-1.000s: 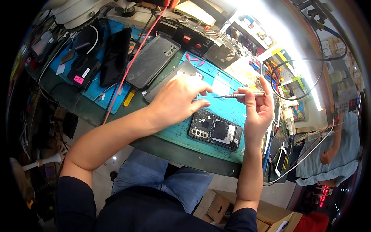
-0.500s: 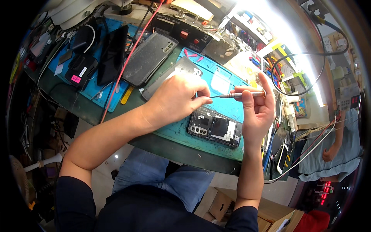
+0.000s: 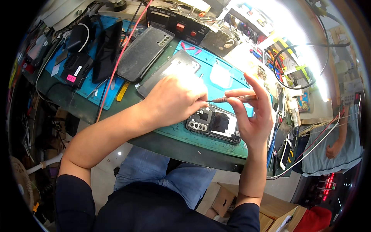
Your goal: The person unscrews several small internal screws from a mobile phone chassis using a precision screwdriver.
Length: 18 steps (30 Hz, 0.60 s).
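Observation:
My right hand [image 3: 255,120] grips a slim screwdriver [image 3: 219,99] nearly level, its tip pointing left into the pinched fingertips of my left hand [image 3: 174,100]. Whatever those left fingers hold is too small and hidden to make out. Just below them lies an opened smartphone [image 3: 220,123], showing camera rings, a dark inner panel and a white label, on a blue repair mat [image 3: 210,67]. Behind my left hand rests a dark back cover [image 3: 177,58], partly hidden by that hand.
A grey phone [image 3: 143,52], a black tablet [image 3: 106,46], a red cable [image 3: 119,62] and a yellow tool [image 3: 122,91] lie leftward. A black power unit [image 3: 181,29] stands behind; tools crowd the right. A co-worker's hand [image 3: 333,150] shows at far right.
My right hand and the screwdriver have moved left, so the tip now meets my left fingertips. My left fingers have drawn closer together around it.

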### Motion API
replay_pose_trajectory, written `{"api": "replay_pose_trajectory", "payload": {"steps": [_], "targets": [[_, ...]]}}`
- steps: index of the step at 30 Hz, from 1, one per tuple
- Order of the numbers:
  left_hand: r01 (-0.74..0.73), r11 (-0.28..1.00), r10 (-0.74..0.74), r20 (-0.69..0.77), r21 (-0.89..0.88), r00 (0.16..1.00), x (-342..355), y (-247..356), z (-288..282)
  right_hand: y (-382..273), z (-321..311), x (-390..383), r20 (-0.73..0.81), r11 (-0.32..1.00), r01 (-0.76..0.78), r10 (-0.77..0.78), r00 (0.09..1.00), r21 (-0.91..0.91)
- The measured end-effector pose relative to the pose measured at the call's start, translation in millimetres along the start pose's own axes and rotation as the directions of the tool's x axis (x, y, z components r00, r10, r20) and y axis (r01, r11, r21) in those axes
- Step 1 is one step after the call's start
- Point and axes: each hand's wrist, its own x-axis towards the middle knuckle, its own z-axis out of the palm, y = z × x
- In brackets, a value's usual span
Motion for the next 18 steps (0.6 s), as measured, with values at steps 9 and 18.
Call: {"api": "replay_pose_trajectory", "payload": {"steps": [9,18], "targets": [[-0.009,0.923,0.109,0.241,-0.384,0.964,-2.2,12.4,-10.2,-20.2,-15.3,-7.5,0.062,0.998,0.064,-0.063,0.996,-0.021],[-0.065,0.902,0.196,0.27,-0.428,0.943,-3.1,14.9,-9.1,-24.3,-22.0,-6.4,0.25,0.991,0.102,-0.078,0.965,-0.086]]}}
